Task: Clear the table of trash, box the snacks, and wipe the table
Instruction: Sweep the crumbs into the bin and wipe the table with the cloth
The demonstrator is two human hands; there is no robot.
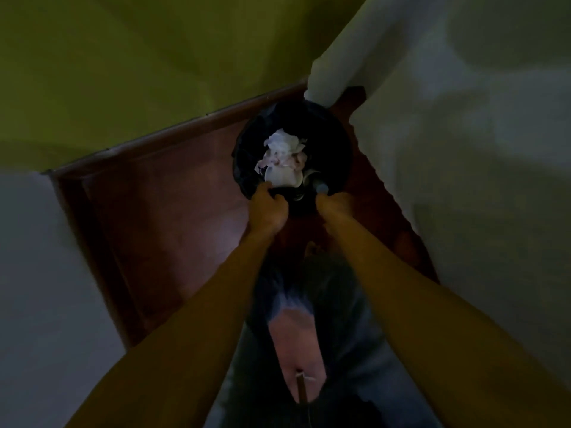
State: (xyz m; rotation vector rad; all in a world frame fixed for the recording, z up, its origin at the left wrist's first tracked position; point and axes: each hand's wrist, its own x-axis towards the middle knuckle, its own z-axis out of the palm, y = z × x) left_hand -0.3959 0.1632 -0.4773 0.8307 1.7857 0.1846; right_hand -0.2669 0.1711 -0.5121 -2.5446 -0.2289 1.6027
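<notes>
A round black trash bin (327, 140) with a dark liner stands on the floor in a corner, seen from above in dim light. Inside it lie crumpled white paper (282, 143) and a white plate-like disc (282, 176), with some small shiny pieces beside them. My left hand (268, 210) curls over the bin's near rim at the left. Just to the right, my right hand (335, 203) closes on the same rim. Both forearms reach straight down to the bin.
The bin sits on a reddish-brown floor (160, 211). A yellow-green wall (123, 72) rises behind it, and a white wall or cabinet (463, 149) stands close on the right. A pale surface (27, 257) lies at the left. My dark clothing fills the bottom middle.
</notes>
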